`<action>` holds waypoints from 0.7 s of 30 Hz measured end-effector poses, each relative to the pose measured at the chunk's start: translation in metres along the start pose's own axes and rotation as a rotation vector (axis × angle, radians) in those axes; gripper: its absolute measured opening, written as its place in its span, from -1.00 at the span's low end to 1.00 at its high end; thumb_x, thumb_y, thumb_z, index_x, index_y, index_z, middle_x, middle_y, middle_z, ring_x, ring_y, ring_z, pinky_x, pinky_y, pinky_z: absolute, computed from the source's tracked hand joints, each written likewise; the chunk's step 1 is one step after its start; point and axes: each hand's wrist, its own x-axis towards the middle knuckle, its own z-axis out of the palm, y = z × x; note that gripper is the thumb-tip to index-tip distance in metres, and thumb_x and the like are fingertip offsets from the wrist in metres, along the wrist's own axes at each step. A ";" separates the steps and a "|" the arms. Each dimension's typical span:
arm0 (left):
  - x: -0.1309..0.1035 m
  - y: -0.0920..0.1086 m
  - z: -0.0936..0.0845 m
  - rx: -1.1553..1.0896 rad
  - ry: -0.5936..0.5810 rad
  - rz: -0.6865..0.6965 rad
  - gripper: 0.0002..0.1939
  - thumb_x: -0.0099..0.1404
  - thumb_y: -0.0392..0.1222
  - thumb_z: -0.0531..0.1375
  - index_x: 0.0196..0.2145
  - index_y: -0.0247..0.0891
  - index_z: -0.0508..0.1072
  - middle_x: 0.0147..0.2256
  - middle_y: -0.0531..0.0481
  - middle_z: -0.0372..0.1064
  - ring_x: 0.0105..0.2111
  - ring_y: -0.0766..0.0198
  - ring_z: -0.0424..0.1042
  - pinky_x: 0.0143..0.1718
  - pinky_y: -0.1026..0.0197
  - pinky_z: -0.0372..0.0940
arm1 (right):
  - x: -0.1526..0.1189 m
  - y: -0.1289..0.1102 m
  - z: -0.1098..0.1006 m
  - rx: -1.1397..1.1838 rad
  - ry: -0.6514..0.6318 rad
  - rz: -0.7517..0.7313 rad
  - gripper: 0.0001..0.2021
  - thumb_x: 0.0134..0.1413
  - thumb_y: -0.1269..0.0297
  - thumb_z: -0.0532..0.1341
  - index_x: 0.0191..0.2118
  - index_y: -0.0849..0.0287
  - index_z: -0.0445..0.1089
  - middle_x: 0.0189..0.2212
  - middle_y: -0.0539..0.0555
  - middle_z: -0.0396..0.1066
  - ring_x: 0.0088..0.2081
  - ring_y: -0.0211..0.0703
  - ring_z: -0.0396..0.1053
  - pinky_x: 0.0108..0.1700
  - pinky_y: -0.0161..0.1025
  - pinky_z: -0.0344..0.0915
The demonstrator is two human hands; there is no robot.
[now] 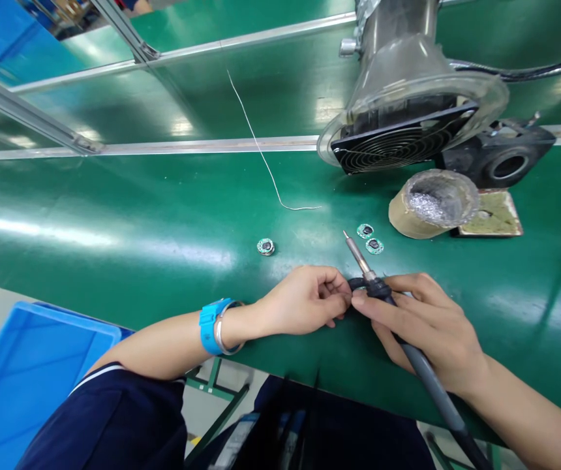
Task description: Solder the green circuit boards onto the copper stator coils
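Observation:
A soldering iron (415, 356) lies across my right hand (427, 320), whose fingers are closed round its grip. Its bare metal tip points up and away over the green bench. My left hand (312, 299) meets the right fingertips just below the tip, thumb and fingers pinched together. Between the two hands shows a small dark curved part (357, 283), mostly hidden by the fingers and the iron. Beyond the hands lie two round green circuit boards (374, 246). A small stack of similar round boards (265, 247) sits further left.
A bent length of solder wire (267, 166) stands up from the bench (114, 209). To the right are a tan cup with solder scraps (408, 212), a sponge tray (498, 215), an iron holder (505, 160) and a fan hood (393, 140). A blue crate (60, 339) sits lower left.

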 end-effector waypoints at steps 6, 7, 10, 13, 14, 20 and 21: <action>0.000 -0.001 0.002 0.017 0.026 -0.006 -0.96 0.13 -0.36 0.20 -0.40 -0.32 0.39 -0.53 0.11 0.37 -0.55 0.43 0.41 -0.56 0.43 0.37 | -0.001 -0.007 -0.019 0.092 0.090 0.144 -0.47 0.07 0.59 0.24 0.18 0.17 0.33 -0.40 0.01 0.42 -0.31 -0.20 0.41 -0.25 -0.20 0.39; 0.000 -0.001 0.002 0.027 0.027 -0.007 -0.96 0.13 -0.36 0.20 -0.40 -0.31 0.40 -0.53 0.11 0.38 -0.55 0.42 0.42 -0.57 0.43 0.35 | 0.000 -0.009 -0.025 0.108 0.106 0.186 -0.47 0.09 0.56 0.23 0.19 0.14 0.33 -0.36 0.03 0.42 -0.32 -0.20 0.40 -0.30 -0.20 0.38; 0.001 -0.003 0.001 0.066 0.026 0.002 -0.97 0.14 -0.35 0.20 -0.39 -0.31 0.41 -0.53 0.10 0.40 -0.57 0.42 0.43 -0.58 0.44 0.32 | 0.003 -0.017 -0.044 0.151 0.038 0.306 -0.61 0.14 0.47 0.17 0.08 0.04 0.41 -0.33 0.05 0.42 -0.41 -0.21 0.39 -0.44 -0.22 0.31; 0.001 -0.004 0.000 0.097 0.032 0.010 -0.97 0.14 -0.33 0.20 -0.39 -0.31 0.42 -0.54 0.10 0.42 -0.56 0.40 0.45 -0.56 0.42 0.32 | 0.003 -0.022 -0.052 0.153 0.022 0.397 -0.73 0.13 0.45 0.14 -0.09 0.03 0.43 -0.39 0.03 0.43 -0.44 -0.17 0.41 -0.51 -0.23 0.27; 0.001 -0.004 0.000 0.105 0.035 0.012 -0.97 0.15 -0.32 0.20 -0.39 -0.31 0.42 -0.54 0.10 0.42 -0.56 0.40 0.45 -0.56 0.41 0.32 | 0.002 -0.022 -0.053 0.147 0.047 0.407 -0.76 0.12 0.43 0.14 -0.13 0.03 0.42 -0.40 0.03 0.43 -0.44 -0.16 0.42 -0.51 -0.22 0.28; 0.000 -0.004 0.000 0.145 0.042 0.033 -0.96 0.15 -0.29 0.18 -0.39 -0.29 0.42 -0.54 0.09 0.42 -0.55 0.38 0.46 -0.54 0.37 0.32 | 0.000 -0.019 -0.046 0.148 -0.002 0.411 -0.85 0.14 0.39 0.14 -0.20 0.03 0.38 -0.45 0.04 0.44 -0.42 -0.10 0.46 -0.53 -0.20 0.29; 0.000 -0.004 0.000 0.145 0.043 0.035 -0.96 0.15 -0.28 0.18 -0.39 -0.29 0.42 -0.54 0.09 0.42 -0.55 0.38 0.46 -0.54 0.37 0.32 | 0.001 -0.019 -0.046 0.153 -0.001 0.402 -0.86 0.14 0.39 0.14 -0.20 0.04 0.38 -0.45 0.04 0.44 -0.43 -0.11 0.45 -0.53 -0.20 0.29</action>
